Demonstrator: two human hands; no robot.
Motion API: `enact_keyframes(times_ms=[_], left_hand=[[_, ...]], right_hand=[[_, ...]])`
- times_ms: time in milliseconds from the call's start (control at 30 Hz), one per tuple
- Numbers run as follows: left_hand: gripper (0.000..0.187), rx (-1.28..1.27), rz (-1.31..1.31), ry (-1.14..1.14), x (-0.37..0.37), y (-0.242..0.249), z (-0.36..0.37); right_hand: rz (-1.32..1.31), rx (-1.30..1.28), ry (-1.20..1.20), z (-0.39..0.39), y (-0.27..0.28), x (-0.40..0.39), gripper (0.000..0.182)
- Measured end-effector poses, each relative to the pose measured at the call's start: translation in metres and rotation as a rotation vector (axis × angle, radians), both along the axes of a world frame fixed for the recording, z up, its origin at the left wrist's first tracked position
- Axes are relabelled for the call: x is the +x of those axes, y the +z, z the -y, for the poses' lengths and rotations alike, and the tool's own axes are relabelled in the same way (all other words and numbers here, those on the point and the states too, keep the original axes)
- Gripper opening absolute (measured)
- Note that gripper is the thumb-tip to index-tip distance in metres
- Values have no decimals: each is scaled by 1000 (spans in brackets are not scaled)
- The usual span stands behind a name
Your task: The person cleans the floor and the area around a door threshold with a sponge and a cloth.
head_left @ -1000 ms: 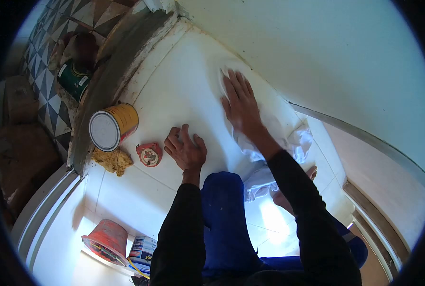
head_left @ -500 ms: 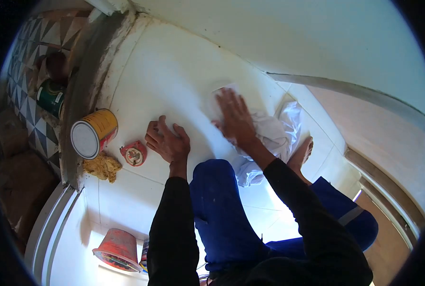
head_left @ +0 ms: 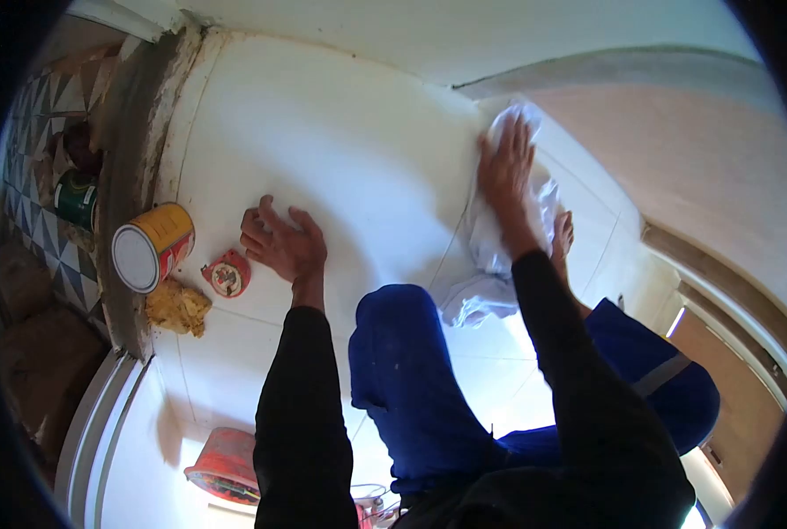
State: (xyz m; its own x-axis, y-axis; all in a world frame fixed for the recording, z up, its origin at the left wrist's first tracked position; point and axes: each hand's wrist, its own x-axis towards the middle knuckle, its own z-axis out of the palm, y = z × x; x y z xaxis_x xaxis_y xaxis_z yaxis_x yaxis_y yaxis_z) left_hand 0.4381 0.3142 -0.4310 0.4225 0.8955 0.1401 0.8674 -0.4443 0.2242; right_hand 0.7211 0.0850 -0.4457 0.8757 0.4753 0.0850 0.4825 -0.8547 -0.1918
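Observation:
My right hand lies flat, fingers stretched out, on top of a white cloth. The cloth is crumpled and trails across the floor tiles from beneath the palm toward my knee; part of it is hidden by the hand. Bent fingers spread apart, my left hand rests on the white tiled floor and holds nothing. Close to its left is a small red container with a stained, pale middle.
A yellow and red can lies on its side by the worn door sill, with a yellowish sponge-like lump below it. Beyond the sill stands a green can. A red bucket is at lower left. My bare foot is beside the cloth.
My right hand has swept right across the floor and now lies on the cloth near the wall. My left hand has stayed on the floor. The view has shifted slightly.

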Motion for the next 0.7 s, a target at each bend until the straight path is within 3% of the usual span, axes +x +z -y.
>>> enact_keyframes(times_ms=[67,133,300,367,400,433,467,500,533,567,700], left_hand=[[46,30,0,-1,-1,-3,0],[46,14,-5,-8,-2,-3,0],[44,48,8,-9,-2,-2,3],[44,70,15,-28,-4,-7,1],[43,91,9,-38,-6,-10,1],[43,86,13,-45,-6,-11,2],[43,118,24,-46,-7,-13,2],[43,147,33,-54,-8,-13,2],[44,134,6,-36,-7,-11,3],[44,133,15,-47,-8,-12,4],[44,138,-21,-20,-7,-15,4]], right_hand=[[9,32,-73,-15,3,4,81],[68,17,56,-18,5,-13,84],[-193,-24,338,40,10,-189,92],[-150,-3,388,81,-2,-233,89],[-2,-192,443,101,-7,-239,86],[141,-383,496,112,2,-238,84],[-190,-44,324,123,7,-230,80],[-313,63,225,125,19,-205,83],[-306,74,119,122,28,-178,83],[-107,-36,146,123,32,-145,80],[-53,2,88,128,16,-65,76]])
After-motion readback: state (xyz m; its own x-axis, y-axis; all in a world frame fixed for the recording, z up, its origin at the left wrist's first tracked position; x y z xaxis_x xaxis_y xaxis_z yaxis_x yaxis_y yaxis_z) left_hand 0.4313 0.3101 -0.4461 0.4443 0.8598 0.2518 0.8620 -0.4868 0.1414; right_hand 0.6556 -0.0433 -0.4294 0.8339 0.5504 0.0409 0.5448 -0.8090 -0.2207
